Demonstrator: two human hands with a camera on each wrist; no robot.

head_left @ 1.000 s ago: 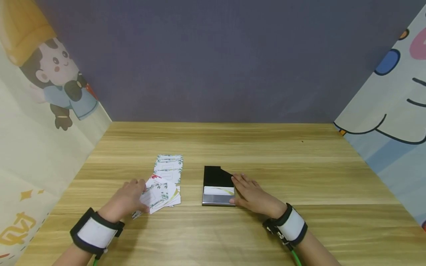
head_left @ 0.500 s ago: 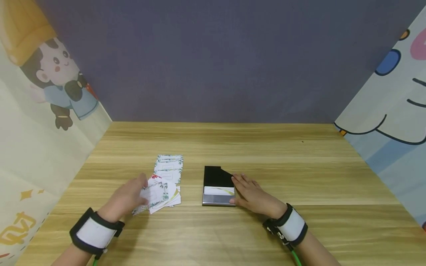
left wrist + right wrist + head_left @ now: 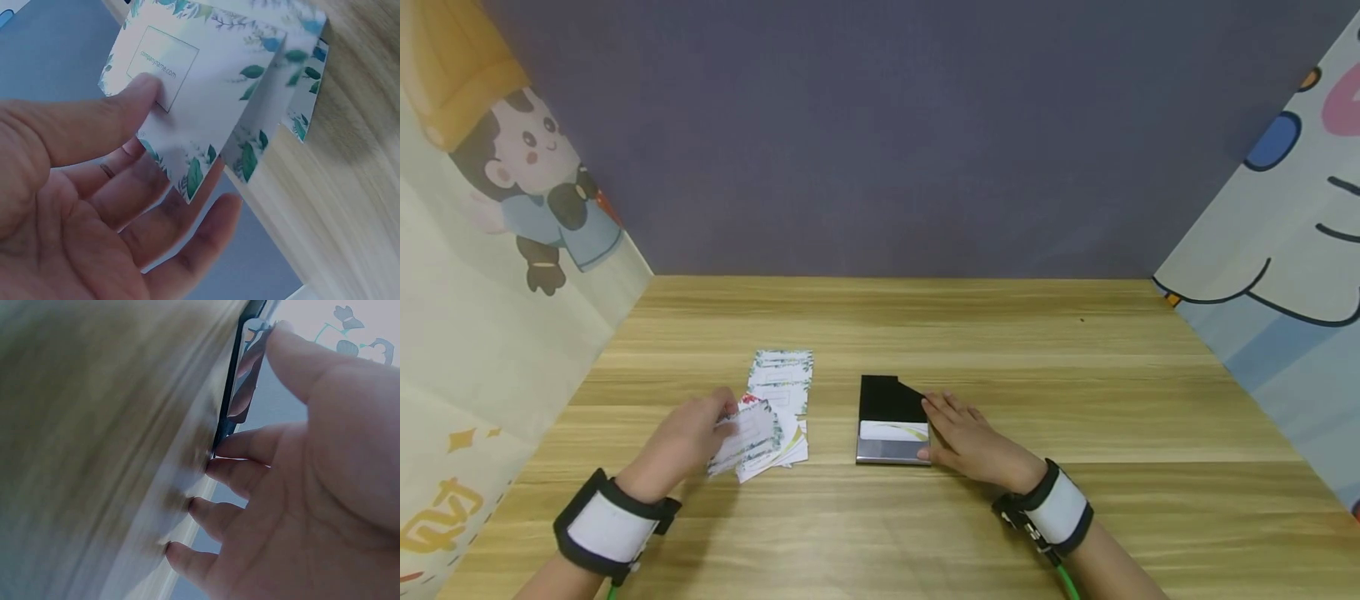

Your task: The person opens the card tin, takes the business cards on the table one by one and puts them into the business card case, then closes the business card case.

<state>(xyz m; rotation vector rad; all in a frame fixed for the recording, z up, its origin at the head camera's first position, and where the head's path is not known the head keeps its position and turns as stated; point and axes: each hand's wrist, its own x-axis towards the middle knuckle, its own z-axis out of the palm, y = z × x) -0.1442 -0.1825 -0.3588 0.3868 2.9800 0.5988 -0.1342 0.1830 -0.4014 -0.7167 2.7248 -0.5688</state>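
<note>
My left hand (image 3: 687, 437) pinches a white business card (image 3: 215, 69) with a green leaf border, thumb on its face and fingers behind. Further leaf-print cards show behind it in the left wrist view; whether they are also gripped I cannot tell. Just beneath the held card lies a fanned pile of cards (image 3: 795, 448). Right of the pile, a black and silver card holder (image 3: 891, 398) lies flat with a white card (image 3: 891, 431) showing across it. My right hand (image 3: 973, 442) rests against the holder's right edge, its fingers fairly straight and its thumb at the silver end.
An overlapping column of leaf-print cards (image 3: 780, 379) lies behind the fanned pile. The wooden table (image 3: 1037, 358) meets a dark upright panel (image 3: 895, 142) at the back. Printed cartoon sheets stand at both sides.
The left hand has drawn the card slightly up and turned it over the pile, its near corner shifting right. The right hand and the card holder have stayed in place.
</note>
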